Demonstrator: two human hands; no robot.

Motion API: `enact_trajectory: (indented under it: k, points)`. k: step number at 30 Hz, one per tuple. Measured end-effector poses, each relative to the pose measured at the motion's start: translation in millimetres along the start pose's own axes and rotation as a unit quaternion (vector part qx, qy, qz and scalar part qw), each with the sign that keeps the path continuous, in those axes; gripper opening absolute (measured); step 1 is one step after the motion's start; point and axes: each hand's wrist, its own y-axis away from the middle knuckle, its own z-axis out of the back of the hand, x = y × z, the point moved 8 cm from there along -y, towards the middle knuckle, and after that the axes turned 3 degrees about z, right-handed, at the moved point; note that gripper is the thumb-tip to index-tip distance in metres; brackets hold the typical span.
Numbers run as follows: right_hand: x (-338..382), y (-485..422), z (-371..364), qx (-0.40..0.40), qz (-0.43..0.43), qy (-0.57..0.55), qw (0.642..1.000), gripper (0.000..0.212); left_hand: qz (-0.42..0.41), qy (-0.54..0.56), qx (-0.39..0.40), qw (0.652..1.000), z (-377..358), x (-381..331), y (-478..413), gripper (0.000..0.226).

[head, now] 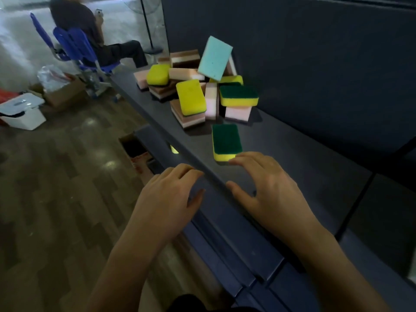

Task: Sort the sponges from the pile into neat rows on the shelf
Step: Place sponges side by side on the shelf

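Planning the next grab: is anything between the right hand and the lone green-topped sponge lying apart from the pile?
Nothing visible. The fingertips of the right hand are at the near yellow edge of the green-topped sponge, with only bare shelf around it. The pile lies beyond the sponge, not in the way.
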Motion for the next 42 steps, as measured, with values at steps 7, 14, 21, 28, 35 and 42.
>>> enact_trajectory:
  k: [7, 14, 21, 28, 35, 42]
  points:
    - [-20.3, -45.3, -25.8, -0.019, -0.091, 0.046, 0.995, 0.050, -0.067, 0.021, 0.028, 0.997, -21.7, 30.8, -67.8, 0.036]
    - [-33.8, -90.8, -70.7, 0.045, -0.283, 0.085, 0.954, 0.090, -0.154, 0.048, 0.015, 0.987, -19.0, 72.7, -125.9, 0.032]
    - [-32.0, -104.4, -79.6, -0.006, -0.349, 0.079, 0.934, 0.067, -0.223, 0.082, -0.029, 0.971, -4.3, 94.0, -163.4, 0.027]
    - [-13.5, -96.7, -55.2, -0.084, -0.313, 0.095, 0.941, 0.069, -0.169, 0.060, -0.051, 0.982, -7.3, 101.6, -221.4, 0.080]
    - [-4.2, -73.7, -42.8, -0.125, -0.311, 0.104, 0.936, 0.069, -0.136, 0.027, 0.022, 0.990, -49.5, 108.3, -252.9, 0.087]
    - [-3.5, -22.9, -18.9, -0.170, -0.358, 0.122, 0.910, 0.070, -0.270, 0.150, -0.058, 0.949, -9.3, 35.8, -198.0, 0.075]
